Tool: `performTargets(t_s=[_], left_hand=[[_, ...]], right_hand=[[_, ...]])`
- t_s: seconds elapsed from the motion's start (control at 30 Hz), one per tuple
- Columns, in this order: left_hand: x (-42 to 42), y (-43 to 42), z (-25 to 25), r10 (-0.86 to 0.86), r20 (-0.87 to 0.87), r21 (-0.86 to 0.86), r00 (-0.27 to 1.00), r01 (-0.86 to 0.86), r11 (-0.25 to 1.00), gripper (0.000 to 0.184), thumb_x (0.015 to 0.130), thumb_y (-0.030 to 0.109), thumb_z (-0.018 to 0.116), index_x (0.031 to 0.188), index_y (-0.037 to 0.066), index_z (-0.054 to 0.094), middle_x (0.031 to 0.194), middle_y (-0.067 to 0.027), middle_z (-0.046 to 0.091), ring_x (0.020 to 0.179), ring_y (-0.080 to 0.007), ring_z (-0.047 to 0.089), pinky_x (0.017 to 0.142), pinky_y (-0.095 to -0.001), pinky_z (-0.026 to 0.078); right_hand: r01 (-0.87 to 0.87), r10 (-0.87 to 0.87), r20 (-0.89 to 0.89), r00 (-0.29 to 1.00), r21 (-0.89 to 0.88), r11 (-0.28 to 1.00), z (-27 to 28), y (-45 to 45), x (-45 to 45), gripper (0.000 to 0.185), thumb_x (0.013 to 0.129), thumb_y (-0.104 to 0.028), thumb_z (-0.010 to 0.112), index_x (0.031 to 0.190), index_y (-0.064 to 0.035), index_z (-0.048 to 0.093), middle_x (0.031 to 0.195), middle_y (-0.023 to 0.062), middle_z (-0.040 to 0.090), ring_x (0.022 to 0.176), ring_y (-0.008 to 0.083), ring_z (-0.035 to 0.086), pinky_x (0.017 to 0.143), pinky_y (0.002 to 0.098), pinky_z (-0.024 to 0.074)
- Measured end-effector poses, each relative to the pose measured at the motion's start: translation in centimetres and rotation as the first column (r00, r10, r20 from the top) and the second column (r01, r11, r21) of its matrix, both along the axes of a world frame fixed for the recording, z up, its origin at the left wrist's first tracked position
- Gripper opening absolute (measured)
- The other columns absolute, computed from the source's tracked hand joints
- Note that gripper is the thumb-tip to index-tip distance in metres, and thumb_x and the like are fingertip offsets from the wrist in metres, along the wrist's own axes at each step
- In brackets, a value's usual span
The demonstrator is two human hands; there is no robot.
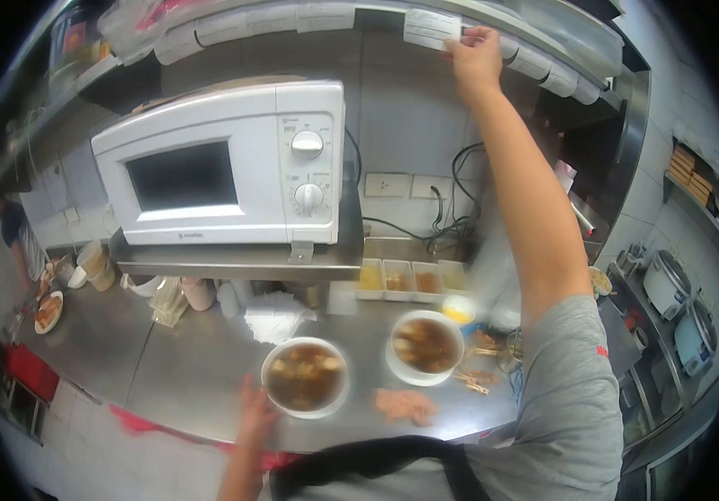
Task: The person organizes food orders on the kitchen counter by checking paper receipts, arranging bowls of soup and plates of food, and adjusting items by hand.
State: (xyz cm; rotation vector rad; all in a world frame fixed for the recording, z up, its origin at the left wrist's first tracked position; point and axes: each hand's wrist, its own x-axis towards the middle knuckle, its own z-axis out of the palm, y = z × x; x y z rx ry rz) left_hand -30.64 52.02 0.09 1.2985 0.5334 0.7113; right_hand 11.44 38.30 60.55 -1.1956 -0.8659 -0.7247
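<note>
My right hand [476, 57] is raised to the shelf edge, thumb and fingers pinching a white printed paper slip [428, 29] in the row hanging there. Low on the left, my left hand [256, 414] is somewhat blurred, its fingers stretched out beside the rim of a white bowl [272, 399]. I cannot tell whether they touch it. Brown soup with pale chunks [305, 374] fills that bowl. To its right stands a second white bowl [393, 367] of similar brown soup [426, 344]. A crumpled pinkish-brown cloth or paper [406, 407] lies in front of the bowls.
A white microwave [309, 167] sits on a raised metal shelf [242, 265] above the steel counter [184, 367]. Small trays of seasonings [398, 280] line the back. White papers [276, 317] lie behind the left bowl. Another person [21, 238] stands far left near a plate of food [48, 313].
</note>
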Motion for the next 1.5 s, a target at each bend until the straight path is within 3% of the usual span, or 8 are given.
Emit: performTargets(t_s=[0.13,0.17,0.27,0.43,0.57,0.93,1.0,1.5], left_hand=[[1.2,-0.3,2.0,0.140,-0.142,-0.036,0.980,-0.146,0.989,0.066,0.095,0.022,0.048,0.145,0.015,0.006,0.140,-0.0131,0.032,0.115,-0.0261,0.048,0.093,-0.0381,0.043],[1.5,-1.0,3.8,0.365,-0.178,0.342,0.914,-0.290,0.894,0.068,0.092,0.020,0.051,0.145,0.008,0.010,0.143,-0.0162,0.027,0.127,-0.0278,0.035,0.103,-0.0351,0.032],[0.7,-5.5,15.8,0.301,0.147,0.401,0.942,-0.335,0.852,0.066,0.089,0.019,0.055,0.143,0.011,0.018,0.145,-0.0188,0.022,0.133,-0.0284,0.027,0.107,-0.0431,0.025],[2.3,-8.8,21.5,0.092,0.625,0.224,0.775,-0.291,0.930,0.055,0.079,0.000,0.061,0.129,0.007,0.040,0.134,-0.0167,0.039,0.120,-0.0241,0.044,0.096,-0.0351,0.039],[4.9,0.2,16.8,0.196,0.254,0.319,0.947,-0.273,0.908,0.034,0.076,-0.004,0.062,0.109,0.002,0.057,0.120,-0.0143,0.053,0.100,-0.0195,0.055,0.083,-0.0277,0.044],[15.7,20.0,5.3,0.424,-0.285,0.841,0.860,0.011,0.541,0.044,0.059,0.020,0.079,0.100,0.009,0.069,0.091,-0.0128,0.068,0.086,-0.0260,0.063,0.077,-0.0343,0.050],[15.6,19.6,5.4,0.467,-0.459,0.826,0.756,0.170,0.537,0.048,0.057,0.024,0.080,0.102,0.011,0.068,0.095,-0.0144,0.066,0.095,-0.0302,0.059,0.083,-0.0365,0.048],[0.7,5.1,13.1,0.589,-0.052,0.659,0.807,-0.415,0.628,0.053,0.072,0.012,0.070,0.122,0.015,0.054,0.135,-0.0101,0.030,0.115,-0.0252,0.042,0.082,-0.0351,0.046]], right_hand=[[-0.512,0.481,0.293,0.826,0.034,0.858,-4.9,-1.9,-3.3,0.037,0.080,0.007,0.054,0.116,0.0023,0.052,0.111,0.0109,0.055,0.097,0.0166,0.055,0.078,0.0284,0.0496],[-0.495,0.487,0.250,0.837,-0.033,0.868,-7.5,-2.7,-7.6,0.040,0.080,0.008,0.052,0.120,0.0017,0.051,0.115,0.0113,0.054,0.099,0.0171,0.055,0.080,0.0287,0.0491],[-0.342,0.462,0.360,0.810,-0.350,0.872,-17.6,-4.3,-16.8,0.045,0.079,0.009,0.050,0.123,0.0004,0.051,0.122,0.0113,0.053,0.105,0.0178,0.054,0.086,0.0297,0.0469],[-0.607,0.741,-0.125,0.660,-0.670,0.427,-32.7,-2.4,-23.8,0.042,0.078,0.005,0.056,0.117,-0.0088,0.060,0.111,0.0136,0.057,0.095,0.0233,0.058,0.081,0.0296,0.0468],[-0.712,0.635,-0.374,0.676,-0.552,0.433,-36.3,-0.7,-24.4,0.044,0.078,-0.001,0.062,0.121,-0.0104,0.057,0.116,0.0130,0.054,0.097,0.0223,0.057,0.077,0.0275,0.0485],[0.019,0.384,0.657,0.649,-0.519,0.855,-14.5,-6.8,-17.5,0.021,0.069,0.001,0.064,0.088,-0.0079,0.067,0.099,0.0091,0.063,0.091,0.0220,0.062,0.078,0.0335,0.0496],[-0.366,0.529,0.225,0.818,-0.506,0.781,-9.0,-3.5,-14.7,0.020,0.081,-0.008,0.060,0.100,-0.0053,0.064,0.102,0.0062,0.064,0.090,0.0143,0.060,0.077,0.0310,0.0485],[-0.328,0.389,0.271,0.881,-0.242,0.913,0.2,9.4,-6.8,0.047,0.072,0.007,0.059,0.116,-0.0095,0.062,0.080,0.0010,0.062,0.065,0.0066,0.052,0.058,0.0222,0.0451]])
